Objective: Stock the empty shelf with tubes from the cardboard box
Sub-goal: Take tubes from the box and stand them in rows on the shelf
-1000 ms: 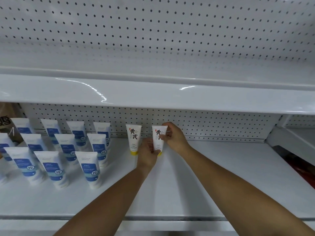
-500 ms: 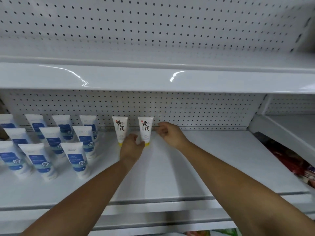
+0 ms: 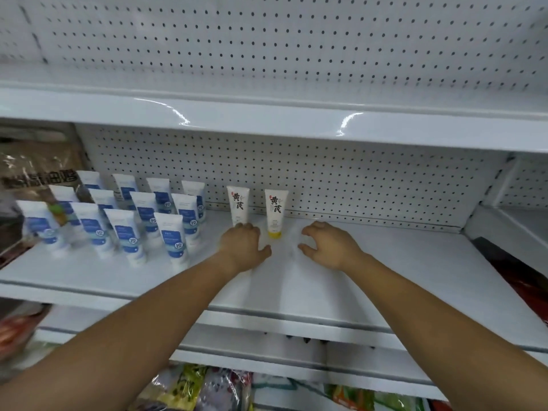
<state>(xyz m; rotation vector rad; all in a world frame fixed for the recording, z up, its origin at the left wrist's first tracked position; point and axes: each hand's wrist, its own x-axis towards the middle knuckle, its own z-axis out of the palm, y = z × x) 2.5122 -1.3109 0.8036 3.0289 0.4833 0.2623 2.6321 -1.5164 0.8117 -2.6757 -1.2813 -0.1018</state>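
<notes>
Two white tubes with yellow caps and black characters stand upright at the back of the white shelf (image 3: 385, 262): the left one (image 3: 238, 205) and the right one (image 3: 275, 212). My left hand (image 3: 243, 247) hovers just in front of the left tube, hiding its cap, fingers loosely curled and holding nothing. My right hand (image 3: 329, 243) is to the right of the right tube, apart from it, fingers relaxed and empty. The cardboard box is out of view.
Several white-and-blue tubes (image 3: 175, 235) stand in rows on the shelf's left part. A brown bag (image 3: 35, 173) sits at the far left. A pegboard wall (image 3: 355, 179) backs the shelf. Packaged goods (image 3: 207, 387) lie on the shelf below.
My right hand has let go of the right tube and both hands have drawn back toward me from the two yellow-capped tubes. The camera view has shifted.
</notes>
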